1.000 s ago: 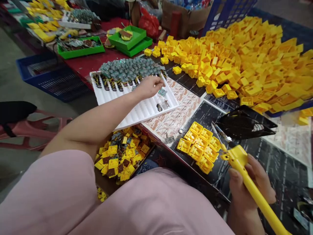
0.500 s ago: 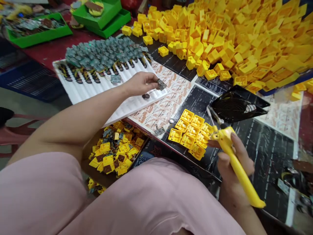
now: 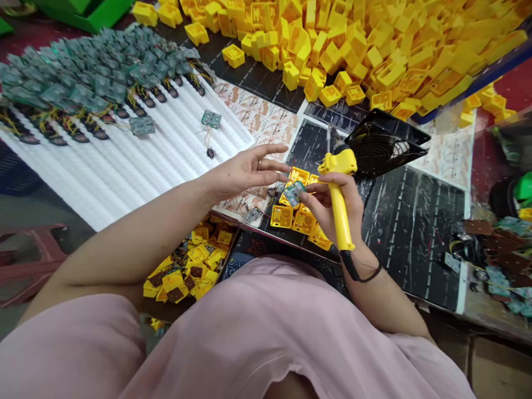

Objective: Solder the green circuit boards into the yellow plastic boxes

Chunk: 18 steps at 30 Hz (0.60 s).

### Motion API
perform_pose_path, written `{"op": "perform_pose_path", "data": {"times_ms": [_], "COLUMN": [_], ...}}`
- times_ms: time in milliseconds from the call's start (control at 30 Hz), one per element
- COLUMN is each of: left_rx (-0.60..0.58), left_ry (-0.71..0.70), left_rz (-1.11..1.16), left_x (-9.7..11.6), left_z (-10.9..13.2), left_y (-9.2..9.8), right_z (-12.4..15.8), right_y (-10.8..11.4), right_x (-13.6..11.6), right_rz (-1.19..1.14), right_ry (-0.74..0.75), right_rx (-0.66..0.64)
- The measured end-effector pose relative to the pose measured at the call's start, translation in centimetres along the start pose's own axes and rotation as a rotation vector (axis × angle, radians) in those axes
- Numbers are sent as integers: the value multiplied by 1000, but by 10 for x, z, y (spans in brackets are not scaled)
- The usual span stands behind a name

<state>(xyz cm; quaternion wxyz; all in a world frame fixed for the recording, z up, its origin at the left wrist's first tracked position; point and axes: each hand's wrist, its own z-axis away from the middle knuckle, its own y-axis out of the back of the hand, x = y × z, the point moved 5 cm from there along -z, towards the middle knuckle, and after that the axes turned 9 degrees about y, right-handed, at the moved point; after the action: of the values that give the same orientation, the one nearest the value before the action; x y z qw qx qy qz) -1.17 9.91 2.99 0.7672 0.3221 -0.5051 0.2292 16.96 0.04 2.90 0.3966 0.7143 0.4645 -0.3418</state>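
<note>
Heap of yellow casings (image 3: 357,39) beyond both hands' fingers; white ribbed tray (image 3: 141,177) left of L fingers; blk fan (image 3: 374,144) beyond R fingers; L hand (image 3: 241,174) spread, nothing gripped; R hand (image 3: 354,208) wrapped round yellow tool (image 3: 339,213); grouped casings (image 3: 281,216) below fingertips; circuit bd (image 3: 293,194) at R thumb tip, pinch unclear
</note>
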Motion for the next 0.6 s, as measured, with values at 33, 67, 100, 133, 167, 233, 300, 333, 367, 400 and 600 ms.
{"op": "perform_pose_path", "data": {"times_ms": [33, 67, 100, 133, 167, 233, 300, 333, 367, 400, 600], "left_rx": [-10, -18, -17, -3, 29, 118, 202, 223, 230, 234, 265], "left_ry": [20, 32, 37, 35, 27, -2, -17, -9, 7, 26, 17], "left_rz": [44, 71, 88, 105, 129, 207, 327, 386, 431, 452, -99], "left_x": [-4, -7, -8, -8, -6, -1, 3, 4, 5, 5, 10], "left_z": [0, 0, 0, 0, 0, -1, -2, -3, -4, -5, 1], "left_y": [0, -1, -4, -9, -13, -23, -32, -36, -39, -39, -13], "right_z": [0, 1, 1, 1, 1, 3, 4, 5, 6, 7, 18], "right_y": [2, 3, 5, 5, 5, 3, 1, -1, -1, -2, 35], "right_x": [-2, -3, -5, -7, -8, -9, -8, -8, -8, -9, -22], "right_rz": [-8, -9, -4, 9, 28, 73, 109, 124, 136, 149, 347], "right_ry": [0, 5, 15, 28, 43, 75, 105, 120, 137, 156, 231], "right_rx": [32, 51, 61, 62, 56, 41, 35, 33, 28, 19, -83]}}
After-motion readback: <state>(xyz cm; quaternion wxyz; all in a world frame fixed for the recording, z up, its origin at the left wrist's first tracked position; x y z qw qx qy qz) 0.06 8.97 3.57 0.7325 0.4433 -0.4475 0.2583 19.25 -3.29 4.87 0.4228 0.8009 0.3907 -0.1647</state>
